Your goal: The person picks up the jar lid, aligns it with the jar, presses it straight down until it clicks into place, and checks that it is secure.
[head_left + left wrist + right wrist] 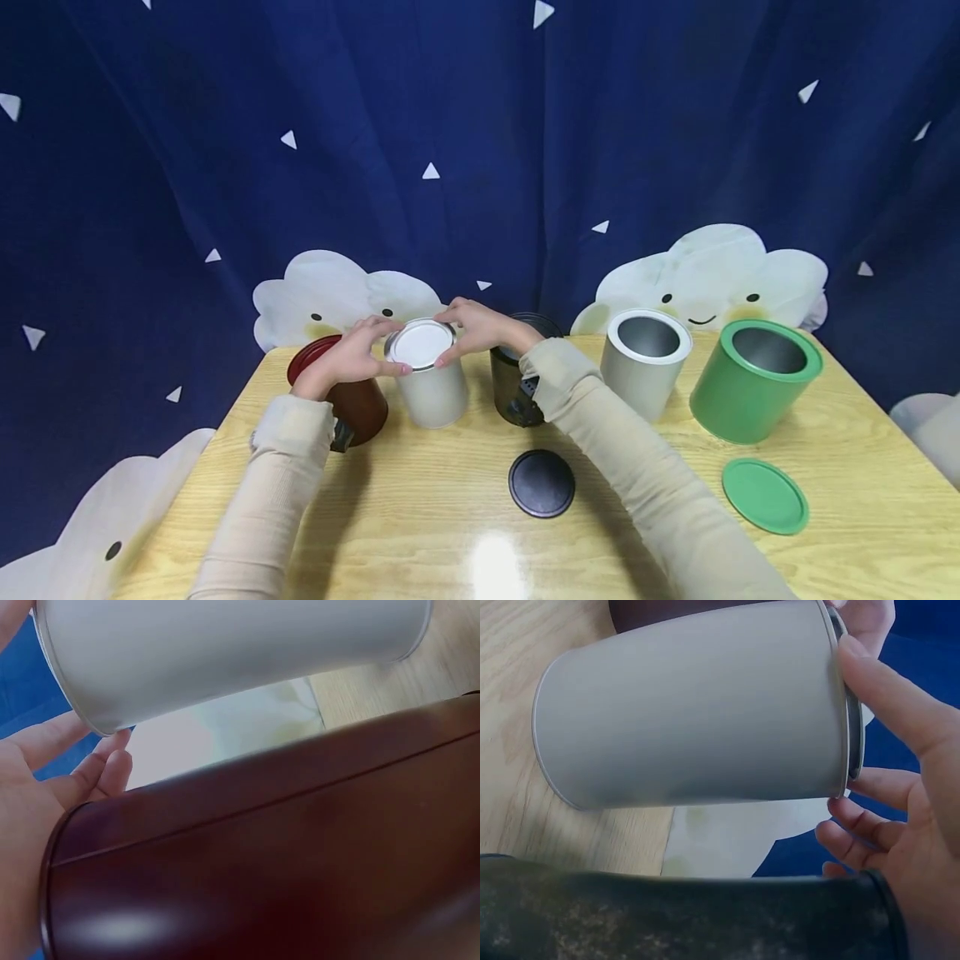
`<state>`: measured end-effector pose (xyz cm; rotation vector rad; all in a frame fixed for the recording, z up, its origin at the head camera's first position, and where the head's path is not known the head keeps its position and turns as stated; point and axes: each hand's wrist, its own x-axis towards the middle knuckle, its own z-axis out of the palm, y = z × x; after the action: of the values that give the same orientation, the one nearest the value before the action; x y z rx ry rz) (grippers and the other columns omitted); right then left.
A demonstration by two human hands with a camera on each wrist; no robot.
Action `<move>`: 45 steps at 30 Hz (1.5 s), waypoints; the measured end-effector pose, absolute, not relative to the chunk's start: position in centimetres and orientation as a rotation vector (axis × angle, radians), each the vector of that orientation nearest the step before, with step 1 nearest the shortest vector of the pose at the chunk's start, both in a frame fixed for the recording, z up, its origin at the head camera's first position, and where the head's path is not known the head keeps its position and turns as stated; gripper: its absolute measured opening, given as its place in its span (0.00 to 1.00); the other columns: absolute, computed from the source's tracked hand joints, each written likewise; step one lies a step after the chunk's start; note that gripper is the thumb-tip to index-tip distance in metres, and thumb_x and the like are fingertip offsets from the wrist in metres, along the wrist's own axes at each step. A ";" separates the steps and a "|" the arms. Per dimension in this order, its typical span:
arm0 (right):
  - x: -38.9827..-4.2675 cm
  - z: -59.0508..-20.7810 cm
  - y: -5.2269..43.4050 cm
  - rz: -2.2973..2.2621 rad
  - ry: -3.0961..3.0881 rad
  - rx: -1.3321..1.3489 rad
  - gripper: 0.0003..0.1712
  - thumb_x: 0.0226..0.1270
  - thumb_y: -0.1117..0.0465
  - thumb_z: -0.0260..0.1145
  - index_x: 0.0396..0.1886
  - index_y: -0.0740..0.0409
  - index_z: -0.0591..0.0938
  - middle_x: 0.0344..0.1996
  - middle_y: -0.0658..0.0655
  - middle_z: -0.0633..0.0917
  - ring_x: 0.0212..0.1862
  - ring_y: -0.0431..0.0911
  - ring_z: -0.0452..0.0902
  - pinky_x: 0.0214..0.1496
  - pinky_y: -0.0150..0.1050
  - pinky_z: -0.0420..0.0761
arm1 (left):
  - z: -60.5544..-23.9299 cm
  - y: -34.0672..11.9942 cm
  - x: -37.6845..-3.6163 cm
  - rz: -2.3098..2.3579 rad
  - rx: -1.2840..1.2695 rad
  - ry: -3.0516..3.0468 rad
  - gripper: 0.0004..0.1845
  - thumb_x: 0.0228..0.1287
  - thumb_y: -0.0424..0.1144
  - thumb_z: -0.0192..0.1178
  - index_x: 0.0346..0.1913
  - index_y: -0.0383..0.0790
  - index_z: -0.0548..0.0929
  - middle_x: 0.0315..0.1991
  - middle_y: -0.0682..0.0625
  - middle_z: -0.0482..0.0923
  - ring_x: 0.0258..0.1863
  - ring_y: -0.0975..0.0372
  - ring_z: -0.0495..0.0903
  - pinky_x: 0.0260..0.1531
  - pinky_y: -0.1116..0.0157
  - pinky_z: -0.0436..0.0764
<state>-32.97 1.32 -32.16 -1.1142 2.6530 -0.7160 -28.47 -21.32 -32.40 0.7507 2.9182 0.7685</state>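
At centre-left of the frame, the left hand (347,357) and right hand (477,327) both pinch the white lid (420,343) atop the white can (432,392), fingers spread around its rim, seemingly to seat it evenly.

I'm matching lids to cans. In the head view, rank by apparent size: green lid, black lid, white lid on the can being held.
1. green lid
2. black lid and white lid look alike; the white one sits farther from the camera, so their order is unsure.
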 end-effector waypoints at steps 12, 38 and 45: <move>-32.8 -32.2 1.4 -0.676 2.673 -1.147 0.39 0.52 0.49 0.69 0.62 0.62 0.69 0.48 0.61 0.72 0.48 0.49 0.66 0.51 0.38 0.67 | -32.7 -21.1 -28.8 0.721 0.750 2.954 0.35 0.50 0.47 0.66 0.59 0.31 0.71 0.56 0.36 0.66 0.56 0.45 0.61 0.54 0.43 0.59; -31.9 -32.3 1.7 -0.660 2.736 -1.233 0.33 0.48 0.51 0.72 0.53 0.63 0.78 0.43 0.58 0.77 0.47 0.50 0.68 0.48 0.38 0.67 | -32.7 -21.2 -28.2 0.656 0.780 2.991 0.30 0.47 0.46 0.68 0.54 0.34 0.77 0.53 0.38 0.70 0.55 0.46 0.62 0.53 0.43 0.56; -31.4 -32.1 2.1 -0.674 2.752 -1.302 0.29 0.47 0.52 0.73 0.49 0.63 0.80 0.41 0.57 0.79 0.45 0.49 0.69 0.47 0.38 0.66 | -32.7 -21.3 -27.6 0.660 0.851 2.990 0.30 0.46 0.46 0.68 0.53 0.34 0.77 0.52 0.39 0.71 0.55 0.47 0.63 0.53 0.46 0.56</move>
<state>-31.36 2.11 -32.15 -1.3017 2.7524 -0.6742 -27.64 -21.30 -32.66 0.8510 2.9896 0.6600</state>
